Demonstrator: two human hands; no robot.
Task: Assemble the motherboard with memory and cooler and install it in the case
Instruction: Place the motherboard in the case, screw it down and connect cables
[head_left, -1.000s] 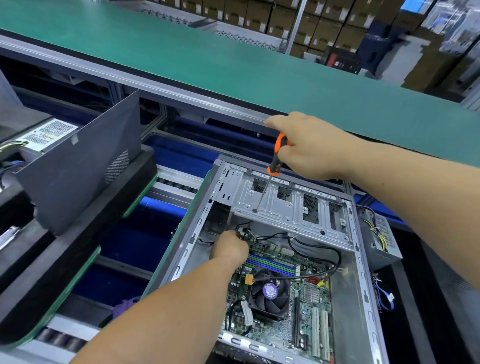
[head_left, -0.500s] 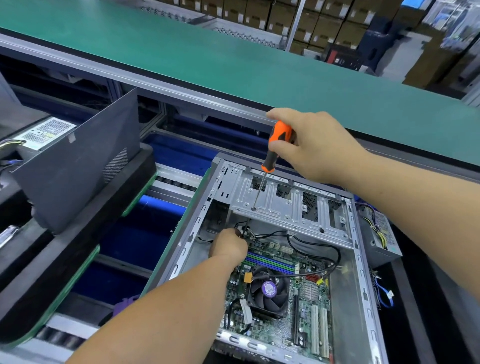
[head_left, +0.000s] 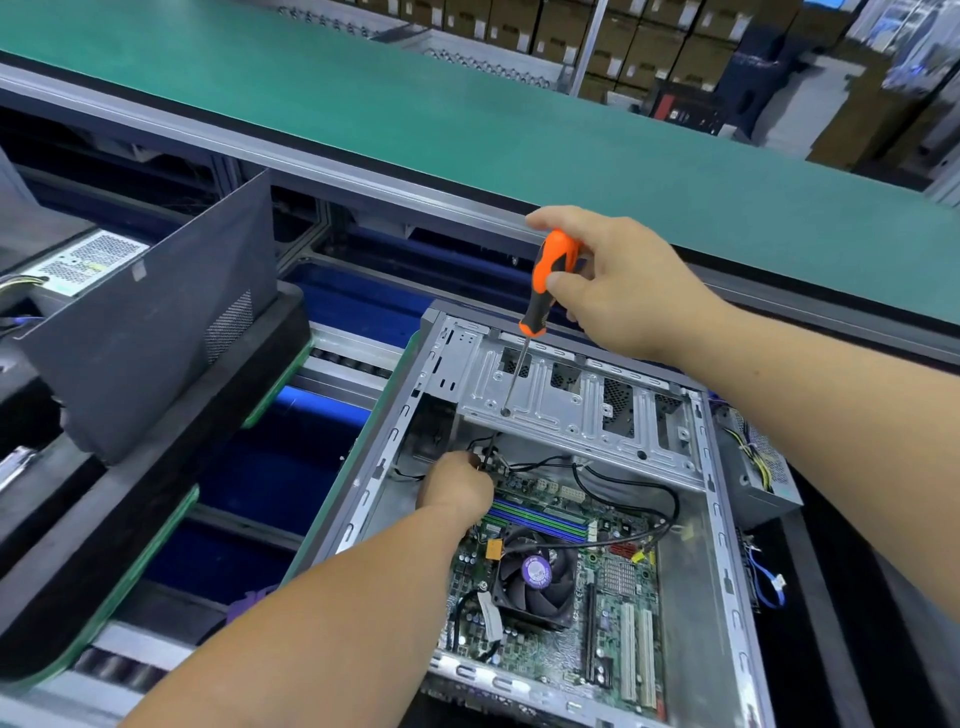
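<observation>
The motherboard (head_left: 561, 577) lies flat in the open case (head_left: 727, 571), one cooler fan (head_left: 535, 574) at its middle; it looks stiff but fragile, best handled by its edges, not the components. Right hand (head_left: 618, 283) pinches one orange-and-black screwdriver (head_left: 550, 275), tip on the drive cage (head_left: 566, 405). Left hand (head_left: 457, 491) curls at the board's far corner by black cables (head_left: 623, 462), though whether it grips anything I cannot tell.

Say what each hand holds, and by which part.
Right hand grips the screwdriver by its orange handle. Left hand reaches inside the case; its hold cannot be told.
</observation>
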